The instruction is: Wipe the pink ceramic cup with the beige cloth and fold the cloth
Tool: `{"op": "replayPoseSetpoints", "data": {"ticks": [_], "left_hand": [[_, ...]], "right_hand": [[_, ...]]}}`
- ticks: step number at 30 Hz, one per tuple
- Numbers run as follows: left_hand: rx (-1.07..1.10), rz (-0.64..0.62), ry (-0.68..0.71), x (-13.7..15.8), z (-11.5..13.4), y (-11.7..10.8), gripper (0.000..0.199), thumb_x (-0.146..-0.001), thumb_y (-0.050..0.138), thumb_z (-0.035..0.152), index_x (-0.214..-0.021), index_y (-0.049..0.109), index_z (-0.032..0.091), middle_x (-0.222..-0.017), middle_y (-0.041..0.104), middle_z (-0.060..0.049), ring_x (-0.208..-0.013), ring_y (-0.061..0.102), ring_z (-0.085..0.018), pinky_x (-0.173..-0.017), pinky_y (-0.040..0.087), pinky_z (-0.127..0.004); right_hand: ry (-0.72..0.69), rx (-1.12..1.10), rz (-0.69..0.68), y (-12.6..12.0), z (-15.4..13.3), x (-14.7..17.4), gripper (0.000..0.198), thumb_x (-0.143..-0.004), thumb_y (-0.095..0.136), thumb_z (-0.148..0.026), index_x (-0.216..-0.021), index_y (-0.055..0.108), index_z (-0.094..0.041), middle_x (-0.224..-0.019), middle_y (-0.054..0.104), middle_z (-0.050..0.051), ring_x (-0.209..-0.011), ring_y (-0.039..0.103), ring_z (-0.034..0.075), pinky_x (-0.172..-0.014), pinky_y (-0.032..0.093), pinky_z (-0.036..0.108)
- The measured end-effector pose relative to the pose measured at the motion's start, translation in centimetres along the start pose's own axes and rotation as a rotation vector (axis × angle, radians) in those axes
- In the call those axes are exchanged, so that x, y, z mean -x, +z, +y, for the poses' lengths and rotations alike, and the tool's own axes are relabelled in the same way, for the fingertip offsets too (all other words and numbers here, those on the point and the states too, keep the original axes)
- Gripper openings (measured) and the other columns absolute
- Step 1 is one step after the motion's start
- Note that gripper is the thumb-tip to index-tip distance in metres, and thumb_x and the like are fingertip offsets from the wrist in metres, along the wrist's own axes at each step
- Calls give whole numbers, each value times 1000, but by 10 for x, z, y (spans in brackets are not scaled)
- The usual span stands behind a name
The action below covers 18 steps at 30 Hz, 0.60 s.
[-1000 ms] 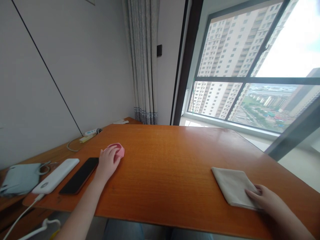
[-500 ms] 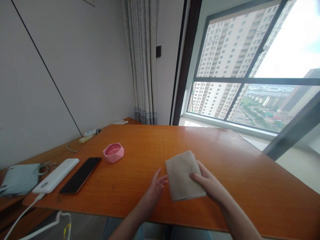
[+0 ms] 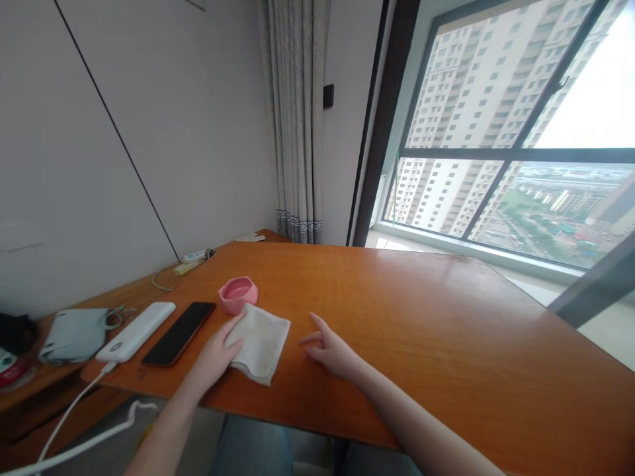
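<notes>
A folded pale cloth [image 3: 262,340] is gripped at its left edge by my left hand [image 3: 218,354], thumb on top and fingers behind. It is held over the wooden table, close to the near side of a pink faceted bowl [image 3: 238,293]. My right hand [image 3: 333,349] hovers to the right of the cloth, apart from it, with its fingers spread and nothing in them. Left of my left hand lies a black smartphone [image 3: 179,334], with a white power bank [image 3: 136,330] beside it.
The wooden table [image 3: 421,344] reaches toward the window. A white cable [image 3: 74,403] runs from the power bank over the left edge. On a lower surface at left sit a light blue pouch [image 3: 74,334] and a power strip [image 3: 191,263].
The cloth has passed from my right hand to my left and moved left toward the pink bowl. My right hand has let go and moved left. The view has shifted slightly.
</notes>
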<state>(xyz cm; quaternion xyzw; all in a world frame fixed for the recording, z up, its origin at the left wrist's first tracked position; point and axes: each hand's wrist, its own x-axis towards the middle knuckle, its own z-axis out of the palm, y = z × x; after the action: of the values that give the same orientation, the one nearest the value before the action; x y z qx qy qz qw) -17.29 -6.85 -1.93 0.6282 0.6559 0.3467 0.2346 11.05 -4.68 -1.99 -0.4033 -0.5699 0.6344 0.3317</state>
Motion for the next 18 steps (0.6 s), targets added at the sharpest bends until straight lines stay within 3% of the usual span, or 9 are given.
{"op": "replayPoseSetpoints", "data": {"ticks": [4, 8, 14, 18], "left_hand": [[-237, 12, -34, -6, -37, -29, 61, -75, 46, 35, -132, 47, 13, -134, 52, -13, -121, 51, -27, -105, 36, -41], [-526, 135, -70, -5, -56, -41, 53, -81, 37, 24, -131, 47, 10, -132, 53, -16, -121, 50, -27, -103, 38, -39], [-909, 219, -53, 0, -35, -42, 49, -87, 32, 31, -124, 56, 10, -140, 43, -18, -121, 48, -33, -99, 40, -44], [-876, 12, -44, -6, -21, -26, 55, -90, 27, 42, -137, 45, 20, -149, 31, -11, -135, 31, -32, -108, 23, -54]], "right_hand": [[-58, 1, 121, -14, 10, -6, 68, -73, 54, -20, -135, 28, -26, -87, 64, -2, -66, 60, 12, -64, 48, 28], [-11, 36, 142, -21, 13, -7, 66, -73, 50, -17, -135, 28, -23, -81, 62, -3, -62, 58, 11, -60, 47, 25], [-6, 116, 127, -16, 9, -6, 64, -73, 49, -12, -134, 32, -22, -78, 61, -3, -62, 58, 12, -59, 46, 25], [3, 134, 128, -15, 8, -5, 57, -73, 46, -9, -128, 38, -21, -75, 61, -3, -63, 57, 12, -60, 45, 25]]}}
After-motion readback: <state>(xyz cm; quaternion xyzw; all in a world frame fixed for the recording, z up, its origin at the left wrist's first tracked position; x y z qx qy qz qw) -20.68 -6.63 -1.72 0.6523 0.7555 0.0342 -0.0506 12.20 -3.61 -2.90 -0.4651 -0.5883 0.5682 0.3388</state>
